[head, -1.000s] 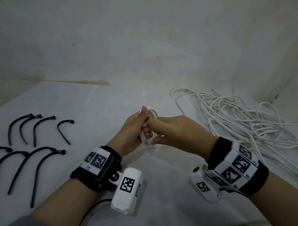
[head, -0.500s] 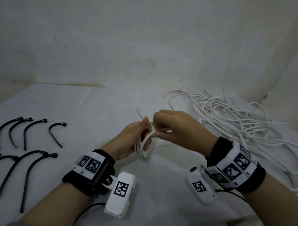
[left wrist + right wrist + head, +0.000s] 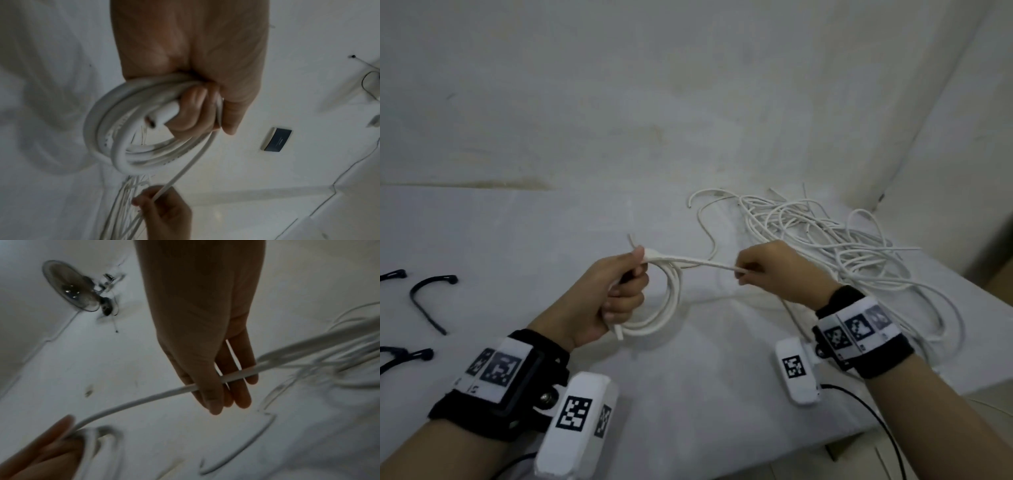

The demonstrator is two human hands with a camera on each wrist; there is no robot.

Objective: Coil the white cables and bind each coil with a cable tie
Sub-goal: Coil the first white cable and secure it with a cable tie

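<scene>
My left hand (image 3: pixel 619 291) grips a white cable coil (image 3: pixel 669 308) of several loops, held a little above the table; in the left wrist view the curled fingers (image 3: pixel 193 110) close round the coil (image 3: pixel 115 146). One strand of the same cable (image 3: pixel 705 263) runs taut from the coil to my right hand (image 3: pixel 767 274), which pinches it between thumb and fingers (image 3: pixel 213 391). The strand (image 3: pixel 133 400) crosses the right wrist view from the left hand (image 3: pixel 41 451) to the right. Black cable ties (image 3: pixel 428 301) lie on the table at the left.
A tangled pile of loose white cables (image 3: pixel 842 246) lies on the white table (image 3: pixel 551 240) behind and to the right of my right hand. A wall stands close behind. The table's front right edge (image 3: pixel 893 425) drops off near my right forearm.
The hands were together at the coil; now the right hand has moved away to the right, drawing a length of cable out straight. The coil hangs wider from the left hand.
</scene>
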